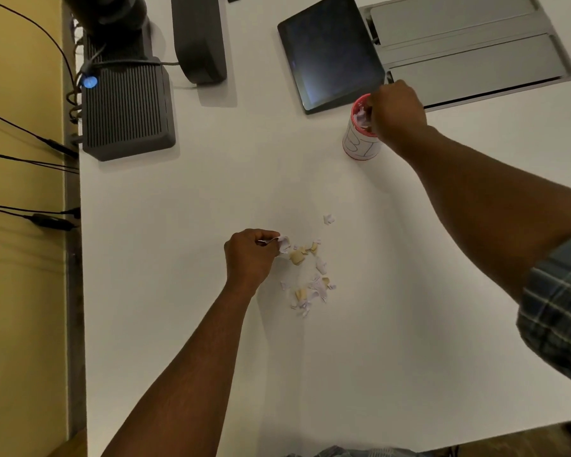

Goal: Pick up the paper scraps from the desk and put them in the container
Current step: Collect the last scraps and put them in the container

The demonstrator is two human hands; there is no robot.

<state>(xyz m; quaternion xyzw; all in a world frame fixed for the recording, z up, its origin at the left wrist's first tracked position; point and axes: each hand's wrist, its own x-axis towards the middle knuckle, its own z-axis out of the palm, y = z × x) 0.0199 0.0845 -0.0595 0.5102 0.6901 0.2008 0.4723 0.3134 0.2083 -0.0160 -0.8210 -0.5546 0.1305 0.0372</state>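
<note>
Far left, past the desk (178, 324) edge: yellow wall w/ dark cables (30, 159) running in from off-frame. Top left on the desk sits a dark ribbed box (127, 110) w/ a blue light (89, 82); its top end is hidden under a black object cut off by the frame. Next to it a dark curved stand (200, 37), top also cut off.

Left hand (249, 257) comes in from bottom centre, forearm angled up and to the right, back of hand to camera. Fingers curled, thumb and fingertips pinching a white scrap (282, 244) at the left edge of the paper scraps (310, 278). Fingertips mostly hidden behind the knuckles, so exact grip is hard to make out. Pile is white and cream bits, loose on the desk mid-frame; one lone scrap (328, 219) lies apart, above the rest.

Dark tablet (330, 51) is tilted, top centre-right. Just below it stands the container (360, 130), a white cup w/ red rim, upright, scraps visible inside, writing on its side unreadable.

Right hand (398, 113) reaches from the right, arm stretched diagonally, plaid sleeve (561, 308) at the frame edge. Hand is over the container mouth, fingers bent down into it; can't tell if they're pinching anything, tips hidden. Grey recessed panel (468, 51) behind, top right.
</note>
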